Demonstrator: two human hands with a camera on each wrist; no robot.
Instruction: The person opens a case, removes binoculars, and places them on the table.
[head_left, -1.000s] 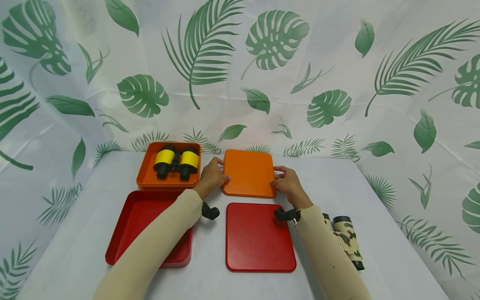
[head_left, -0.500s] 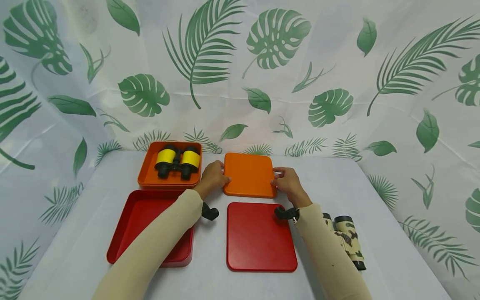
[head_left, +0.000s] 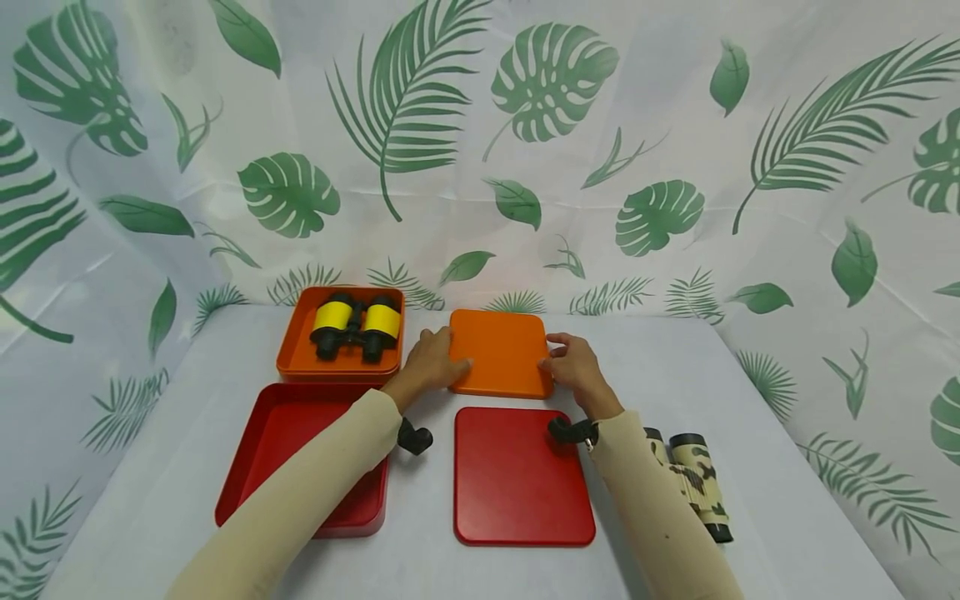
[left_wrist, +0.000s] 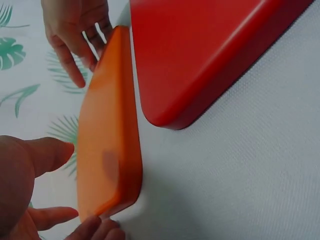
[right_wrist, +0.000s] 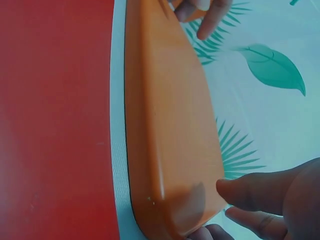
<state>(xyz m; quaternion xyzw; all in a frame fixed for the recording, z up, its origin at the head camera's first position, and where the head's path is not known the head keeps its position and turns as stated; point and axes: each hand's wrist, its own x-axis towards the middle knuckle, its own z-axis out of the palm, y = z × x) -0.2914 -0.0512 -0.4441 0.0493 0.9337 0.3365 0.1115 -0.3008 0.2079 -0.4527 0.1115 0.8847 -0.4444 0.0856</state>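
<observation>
An orange square lid (head_left: 499, 353) lies top side up on the white table. At its left edge is my left hand (head_left: 431, 362), fingers beside the rim and thumb spread over the corner; in the left wrist view the thumb (left_wrist: 52, 154) stands apart from the lid. My right hand (head_left: 576, 371) is at the opposite edge, its loosely extended fingers along the side and thumb tip (right_wrist: 227, 189) right at the rim. Just nearer lies a red square lid (head_left: 525, 479). Back left, an orange box (head_left: 291, 354) holds yellow and black binoculars (head_left: 381, 323).
An open red box (head_left: 238, 467) stands front left, partly hidden by my left sleeve. Camouflage binoculars (head_left: 701, 479) lie on the right, partly behind my right forearm. A leaf-print cloth (head_left: 450, 225) hangs behind the table (head_left: 780, 500).
The orange lid's far edge has come down and the lid now looks flatter. My left hand has shifted slightly, its thumb reaching further over the lid. The right hand barely moves.
</observation>
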